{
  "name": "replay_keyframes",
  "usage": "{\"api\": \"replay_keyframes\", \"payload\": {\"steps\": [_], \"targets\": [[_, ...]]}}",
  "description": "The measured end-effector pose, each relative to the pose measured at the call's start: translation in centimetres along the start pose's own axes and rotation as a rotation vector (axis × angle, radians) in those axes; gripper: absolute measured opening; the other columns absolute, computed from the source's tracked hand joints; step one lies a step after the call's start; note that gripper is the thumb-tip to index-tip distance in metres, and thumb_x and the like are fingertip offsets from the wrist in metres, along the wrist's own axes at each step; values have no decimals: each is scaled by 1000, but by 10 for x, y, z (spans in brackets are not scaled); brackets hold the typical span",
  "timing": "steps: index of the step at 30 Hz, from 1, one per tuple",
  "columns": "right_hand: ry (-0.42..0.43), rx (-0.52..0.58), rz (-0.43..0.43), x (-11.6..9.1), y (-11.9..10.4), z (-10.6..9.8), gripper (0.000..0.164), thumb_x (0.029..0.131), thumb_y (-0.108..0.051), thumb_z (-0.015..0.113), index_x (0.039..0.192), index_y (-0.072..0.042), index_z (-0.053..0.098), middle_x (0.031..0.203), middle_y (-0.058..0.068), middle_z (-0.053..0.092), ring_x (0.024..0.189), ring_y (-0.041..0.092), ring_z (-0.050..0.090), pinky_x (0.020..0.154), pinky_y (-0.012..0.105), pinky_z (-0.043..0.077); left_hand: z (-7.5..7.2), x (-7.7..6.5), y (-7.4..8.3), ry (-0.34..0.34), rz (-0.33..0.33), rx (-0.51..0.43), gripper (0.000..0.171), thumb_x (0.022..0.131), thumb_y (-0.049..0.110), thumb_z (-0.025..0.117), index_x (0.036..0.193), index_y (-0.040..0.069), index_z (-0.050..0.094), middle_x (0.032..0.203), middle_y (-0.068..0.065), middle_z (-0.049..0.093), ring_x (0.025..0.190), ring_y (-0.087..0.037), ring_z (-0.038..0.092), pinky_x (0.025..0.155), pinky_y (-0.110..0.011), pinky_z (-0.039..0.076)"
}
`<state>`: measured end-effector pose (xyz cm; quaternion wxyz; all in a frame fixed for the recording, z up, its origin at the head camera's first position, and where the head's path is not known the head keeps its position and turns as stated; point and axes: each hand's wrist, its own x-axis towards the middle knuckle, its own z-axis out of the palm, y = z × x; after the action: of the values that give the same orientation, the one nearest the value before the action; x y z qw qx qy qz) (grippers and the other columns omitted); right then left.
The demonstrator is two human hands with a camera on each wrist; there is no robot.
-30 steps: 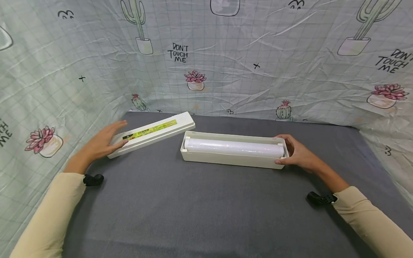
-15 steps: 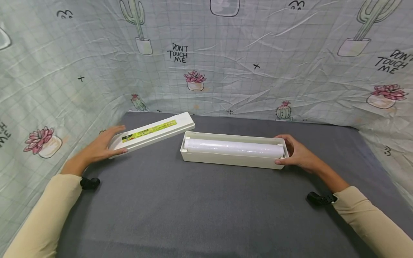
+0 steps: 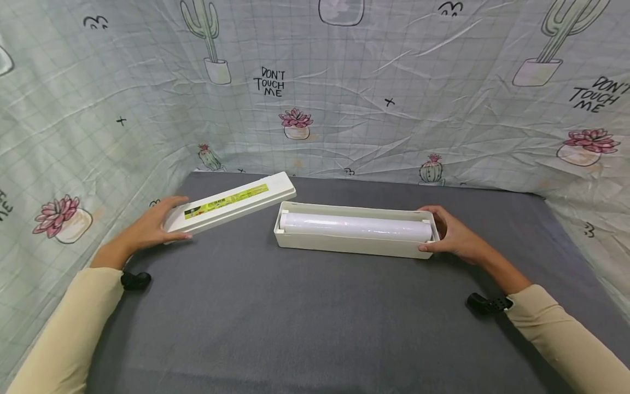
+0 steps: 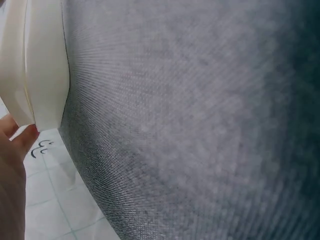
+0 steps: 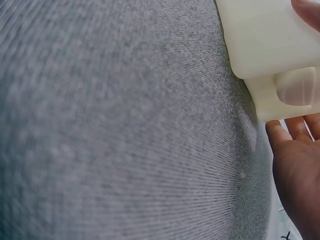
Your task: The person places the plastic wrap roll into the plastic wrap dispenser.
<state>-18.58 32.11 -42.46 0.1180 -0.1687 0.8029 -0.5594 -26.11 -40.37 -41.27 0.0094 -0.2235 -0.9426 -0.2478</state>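
A long white lid [image 3: 275,186] with a yellow-green label lies slanted at the left of the dark grey table. My left hand [image 3: 147,225] grips its left end, thumb along the front edge and fingers behind; the left wrist view shows that hand [image 4: 11,175] right at the lid's edge [image 4: 47,65]. To the right sits an open, off-white box [image 3: 344,246] holding a glossy white roll of film [image 3: 354,225]. Around the box's right end, my right hand [image 3: 458,235] has its thumb on the front wall and fingers behind. The right wrist view shows the box's corner [image 5: 270,40] close up.
A cloth printed with cacti [image 3: 374,71] hangs behind the table and down its left side. The grey tabletop [image 3: 305,317] spreads in front of the box. Black wrist straps [image 3: 135,280] sit at both sleeve cuffs.
My left hand has drawn back slightly from over the lid's left end and now holds it from the edges. The lid, the box and my right hand have kept their places.
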Motion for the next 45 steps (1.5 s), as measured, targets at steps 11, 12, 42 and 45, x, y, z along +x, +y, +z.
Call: {"api": "replay_keyframes", "payload": {"steps": [11, 12, 42, 45], "targets": [[-1, 0, 2, 0, 2, 1, 84, 83, 5, 79, 149, -6, 29, 137, 12, 43, 112, 17, 54, 80, 36, 56, 2, -9, -16, 38, -76, -45, 102, 71, 26, 94, 153, 3, 38, 153, -27, 37, 136, -46, 35, 101, -65, 28], [-2, 1, 2, 1, 2, 1, 84, 83, 5, 79, 150, -6, 28, 137, 12, 43, 112, 17, 54, 80, 37, 56, 1, -10, -16, 38, -82, -58, 103, 71, 25, 94, 154, 2, 37, 154, -27, 35, 137, -46, 34, 102, -66, 28], [-14, 5, -10, 0, 2, -1, 84, 84, 5, 78, 150, -6, 28, 138, 14, 41, 113, 18, 54, 81, 36, 56, 8, -6, -16, -6, -96, -118, 96, 77, 22, 89, 155, 3, 37, 150, -28, 41, 128, -44, 39, 100, -60, 27], [-15, 7, -10, 0, 2, 0, 85, 83, 6, 79, 150, -5, 27, 139, 15, 41, 114, 17, 53, 81, 36, 56, 7, -7, -14, -2, -122, -169, 92, 79, 20, 88, 155, 7, 39, 148, -23, 43, 122, -35, 41, 97, -49, 29]]}}
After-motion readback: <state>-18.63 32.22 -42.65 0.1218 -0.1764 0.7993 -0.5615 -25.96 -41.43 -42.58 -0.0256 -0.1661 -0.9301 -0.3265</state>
